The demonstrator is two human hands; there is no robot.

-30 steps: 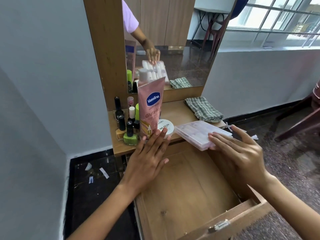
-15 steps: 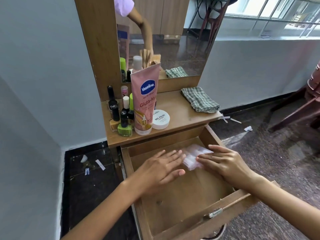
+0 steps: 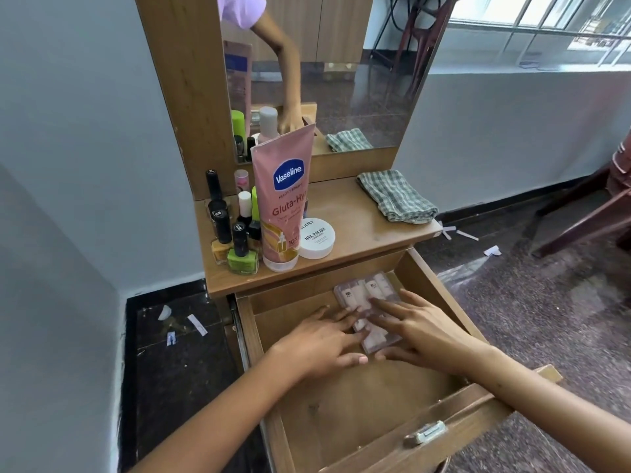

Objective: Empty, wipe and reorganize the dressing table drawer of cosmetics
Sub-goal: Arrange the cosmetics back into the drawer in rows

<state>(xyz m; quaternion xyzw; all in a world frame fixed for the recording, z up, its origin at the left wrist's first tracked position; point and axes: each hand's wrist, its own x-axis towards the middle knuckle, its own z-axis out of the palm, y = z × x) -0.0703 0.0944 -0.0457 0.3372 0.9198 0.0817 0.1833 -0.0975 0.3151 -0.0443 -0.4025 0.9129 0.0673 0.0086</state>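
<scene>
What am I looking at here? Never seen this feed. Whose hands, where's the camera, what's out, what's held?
There is no machine: a person wears a camera on the head, looking down at both bare hands. The left hand and right hand lie with straight fingers on a clear case in the back right of the open drawer. Neither hand grips anything. On the tabletop stand nail polish bottles, a Vaseline tube, a white jar and a folded checked cloth.
</scene>
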